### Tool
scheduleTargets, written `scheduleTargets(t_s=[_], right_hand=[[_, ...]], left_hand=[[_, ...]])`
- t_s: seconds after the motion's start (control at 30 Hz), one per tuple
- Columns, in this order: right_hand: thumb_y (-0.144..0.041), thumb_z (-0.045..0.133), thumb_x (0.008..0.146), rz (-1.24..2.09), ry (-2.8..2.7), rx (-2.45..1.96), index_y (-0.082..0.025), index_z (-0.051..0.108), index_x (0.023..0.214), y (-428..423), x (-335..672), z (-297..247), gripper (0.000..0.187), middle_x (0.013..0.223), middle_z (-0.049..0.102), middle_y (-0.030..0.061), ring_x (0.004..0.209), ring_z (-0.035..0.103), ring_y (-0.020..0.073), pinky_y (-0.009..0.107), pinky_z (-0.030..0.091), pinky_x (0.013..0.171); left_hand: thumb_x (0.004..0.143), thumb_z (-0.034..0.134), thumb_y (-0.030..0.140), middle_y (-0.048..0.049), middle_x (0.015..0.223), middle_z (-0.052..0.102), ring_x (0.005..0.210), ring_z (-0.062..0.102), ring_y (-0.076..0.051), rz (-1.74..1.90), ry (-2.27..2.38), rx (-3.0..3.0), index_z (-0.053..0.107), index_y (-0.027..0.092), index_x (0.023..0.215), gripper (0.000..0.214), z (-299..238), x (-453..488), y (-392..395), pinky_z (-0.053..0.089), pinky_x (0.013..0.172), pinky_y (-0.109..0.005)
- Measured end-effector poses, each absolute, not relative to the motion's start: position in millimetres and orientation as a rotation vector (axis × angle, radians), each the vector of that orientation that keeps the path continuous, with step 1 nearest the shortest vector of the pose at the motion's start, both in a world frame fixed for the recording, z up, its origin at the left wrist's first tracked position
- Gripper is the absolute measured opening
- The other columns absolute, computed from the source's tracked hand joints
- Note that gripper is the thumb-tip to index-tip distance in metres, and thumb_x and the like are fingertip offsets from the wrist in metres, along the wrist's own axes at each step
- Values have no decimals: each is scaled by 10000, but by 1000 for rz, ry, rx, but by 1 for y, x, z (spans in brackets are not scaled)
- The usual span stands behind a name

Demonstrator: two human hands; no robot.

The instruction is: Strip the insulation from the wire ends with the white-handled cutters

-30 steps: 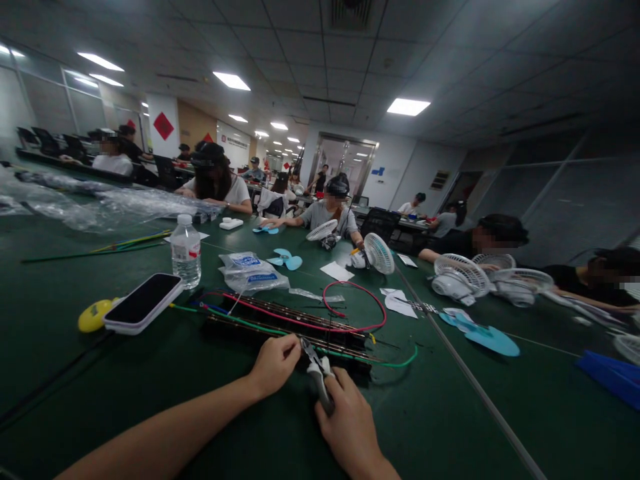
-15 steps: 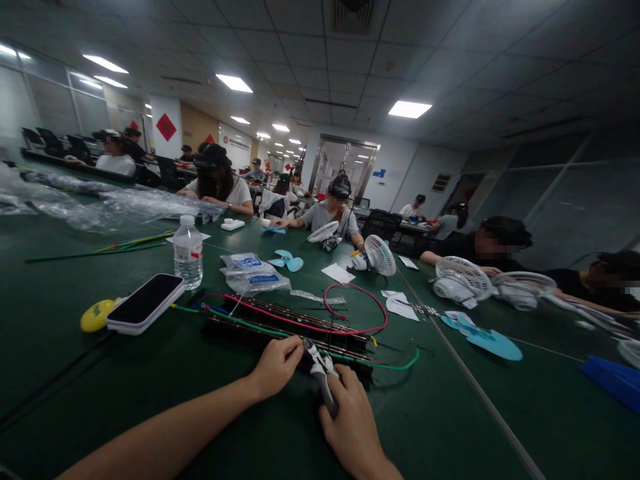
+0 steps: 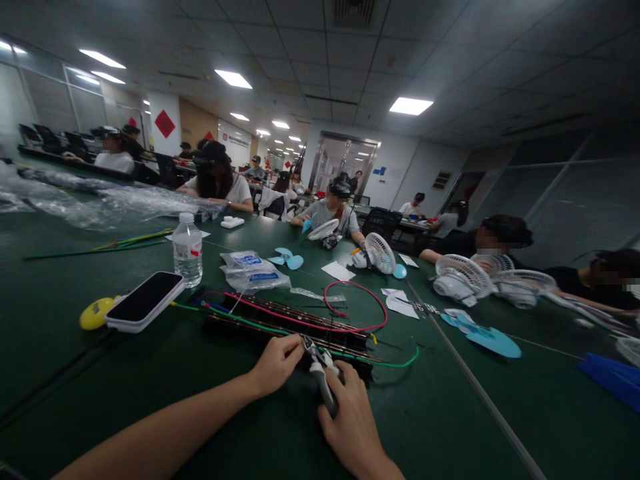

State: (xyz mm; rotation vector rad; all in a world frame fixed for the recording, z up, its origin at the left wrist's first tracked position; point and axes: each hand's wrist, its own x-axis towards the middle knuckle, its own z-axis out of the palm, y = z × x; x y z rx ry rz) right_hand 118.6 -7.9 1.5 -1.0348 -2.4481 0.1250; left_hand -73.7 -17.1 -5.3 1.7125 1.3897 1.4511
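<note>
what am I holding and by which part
Your right hand holds pliers by the grey-and-white handles. Your left hand is pinched near their jaws; whether it holds anything can't be told.

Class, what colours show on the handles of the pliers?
The pliers' handles show dark grey and white, seen best in the head view.

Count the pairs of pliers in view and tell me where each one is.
1. The pair of pliers is in the right hand, its head close to the left hand. Others may be hidden or too small to see farther back.
</note>
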Motion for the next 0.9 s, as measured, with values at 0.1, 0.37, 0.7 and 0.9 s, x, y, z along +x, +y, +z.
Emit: scheduleTargets(t_s=[0.1,0.37,0.7,0.9], right_hand=[[-66,490,630,180,-2433,-1051,-253,563,1079,-8,119,1,493,1180,473,66,1047,488,214,347,396,913],[-74,483,648,254,-2423,-1029,-230,553,1001,-8,119,1,392,1152,457,65,1026,487,196,305,400,899],[-210,511,722,351,-2301,-1107,-169,409,1172,-6,116,-4,463,1039,560,77,930,556,194,286,418,792],[-237,536,715,270,-2324,-1235,-186,478,1106,-7,112,-6,399,1009,586,70,916,560,217,289,389,777]], left_hand=[[869,415,339,19,599,474,578,412,-116,1452,1396,1701,538,148,650,316,-6,-74,-17,328,553,-212],[866,414,302,23,600,475,565,410,-112,1450,1430,1711,527,153,643,290,-7,-73,-17,323,557,-210],[874,409,271,16,629,494,584,426,-117,1461,1421,1715,543,150,677,268,-10,-74,-16,328,571,-214],[872,412,272,17,627,488,585,425,-115,1454,1435,1727,530,148,649,281,-9,-75,-16,325,571,-216]])
